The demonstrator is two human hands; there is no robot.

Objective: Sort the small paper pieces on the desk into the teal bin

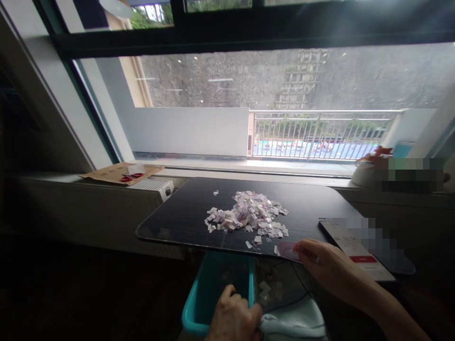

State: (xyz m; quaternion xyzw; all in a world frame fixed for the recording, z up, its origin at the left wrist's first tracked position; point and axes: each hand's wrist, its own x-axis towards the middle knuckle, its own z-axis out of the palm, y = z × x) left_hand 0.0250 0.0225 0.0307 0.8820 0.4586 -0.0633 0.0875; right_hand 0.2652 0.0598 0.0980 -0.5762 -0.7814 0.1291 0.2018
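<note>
**Loose paper scraps [252, 208] could slip past the table's edge**

Head view: the scraps lie heaped mid-way along the black table [309, 203], a few strays close to its near edge. Your right hand [313, 258] is at that edge, fingers closed in a pinch on a thin, pinkish see-through piece [287, 250]. A quick sweep there could flick the strays off. The teal bin [190, 312] sits lower and to the left, so anything dropped straight below your right hand would probably miss it.

Your left hand [234, 312] is curled by the bin's right rim, next to a pale object [295, 324]; you can't tell from here whether the fingers grip either. If they do press on the rim, leaning hard could tip the bin. Watch the phone [359, 255] too: it lies beside your right forearm, and a careless elbow might nudge it. A draught could scatter such light bits.
</note>
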